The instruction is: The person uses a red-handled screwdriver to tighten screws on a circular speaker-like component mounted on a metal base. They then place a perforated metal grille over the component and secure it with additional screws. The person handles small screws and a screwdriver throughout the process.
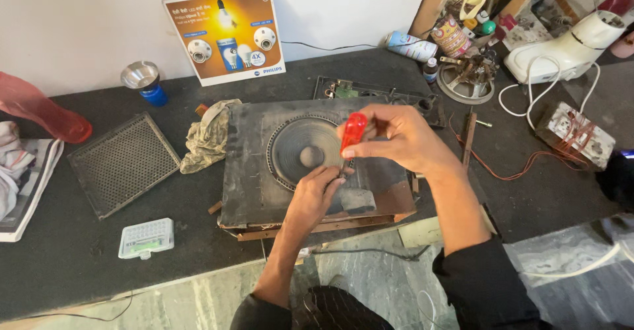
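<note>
Right hand [403, 138]: grip clenched round the red translucent plastic handle of a screwdriver [353, 132], fingers wrapped, thumb along the side. Tool stands near upright; shaft runs down toward the left hand and is mostly hidden there.

Left hand [316, 195]: fingertips pinched at the screwdriver tip, resting on the dusty dark speaker panel [247, 171], at the lower right rim of the round ribbed speaker cone [305, 150]. Whether it pinches a screw or only steadies the tip, cannot tell.

Handling, by judgement: handle smooth, hard, light; best held high on the handle, as now. The cone looks thin and easily dented, so keep the tip off it. Panel appears to be stiff board on a wooden frame, grimy, probably heavy enough to sit still under pressure.

Surroundings on the black counter [79, 277]: crumpled dirty cloth [208, 135] touching the panel's left edge; metal mesh grille [122, 164] farther left; small white plastic unit [146, 237] near the front; white appliance [568, 49] with cord and tangled red-brown wires [522, 165] to the right.
</note>
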